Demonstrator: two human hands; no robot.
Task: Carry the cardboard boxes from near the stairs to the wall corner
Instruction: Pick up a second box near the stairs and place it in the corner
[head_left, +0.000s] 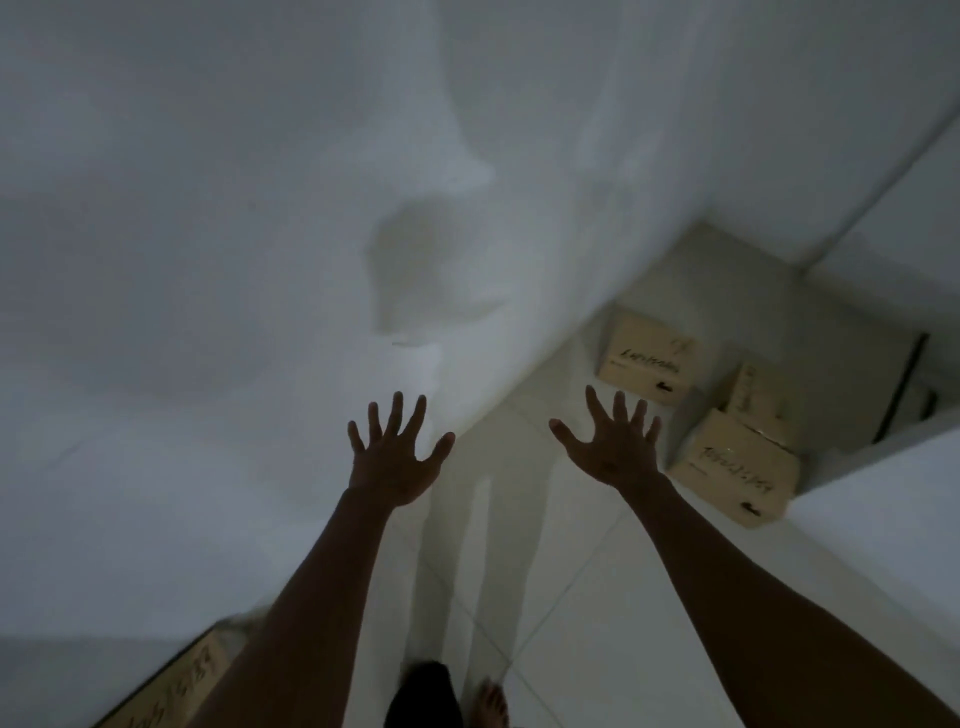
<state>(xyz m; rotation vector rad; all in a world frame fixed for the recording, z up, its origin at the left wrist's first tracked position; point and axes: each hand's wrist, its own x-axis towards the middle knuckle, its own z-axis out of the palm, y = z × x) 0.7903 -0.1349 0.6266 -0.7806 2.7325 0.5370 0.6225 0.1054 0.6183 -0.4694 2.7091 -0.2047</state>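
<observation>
My left hand (396, 453) and my right hand (609, 441) are stretched out in front of me, fingers spread, holding nothing. Ahead on the right, three tan cardboard boxes sit on the pale tiled floor: one (645, 359) against the white wall, a nearer one (735, 467) by a white ledge, and a third (754, 402) partly hidden behind it. Another cardboard box (171, 686) with dark lettering lies at the bottom left, beside my left forearm and against the wall. The view is dim and blurred.
A large white wall (208, 260) fills the left and top. A white ledge (883, 530) rises at the right, with a dark-edged step (901, 389) beyond the boxes. My bare foot (491, 704) stands on the tiled floor (561, 597).
</observation>
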